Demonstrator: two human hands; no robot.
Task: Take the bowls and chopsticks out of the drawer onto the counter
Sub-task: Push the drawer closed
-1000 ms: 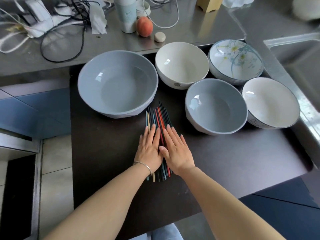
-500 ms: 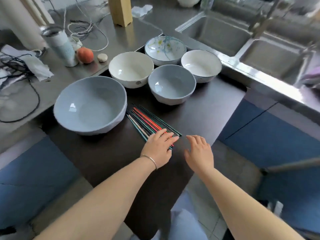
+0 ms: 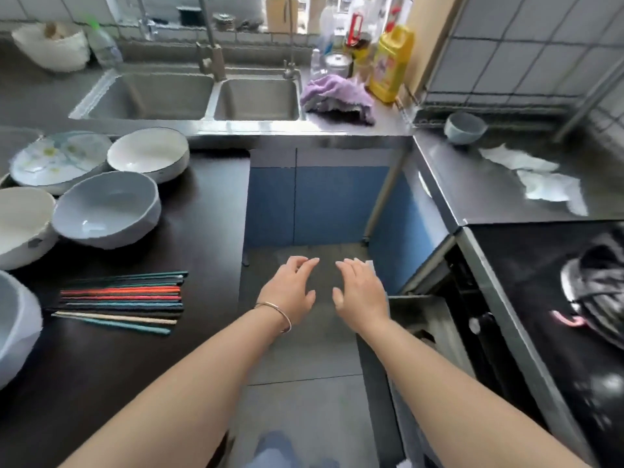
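Note:
Several colored chopsticks [image 3: 121, 298] lie side by side on the dark counter [image 3: 209, 204] at the left. Behind them stand bowls: a grey-blue one [image 3: 108, 207], a white one [image 3: 148, 153], a flower-patterned one [image 3: 57, 160], another white one [image 3: 23, 224] and a large grey one [image 3: 17, 325] cut off by the left edge. My left hand [image 3: 290, 292] and my right hand [image 3: 361, 292] hover empty over the floor, fingers apart, to the right of the counter. An open drawer [image 3: 425, 319] shows just right of my right hand; its contents are blurred.
A double steel sink [image 3: 192, 96] lies behind, with a purple cloth [image 3: 337, 96] and bottles [image 3: 391, 62] beside it. On the right steel counter stand a small blue bowl [image 3: 464, 128] and white tissue [image 3: 537, 180]. A black stove with a pan [image 3: 597, 292] is far right.
Both hands have left the chopsticks and moved right, off the counter and over the floor. My view has swung right, from the bowls toward the sink corner and the stove.

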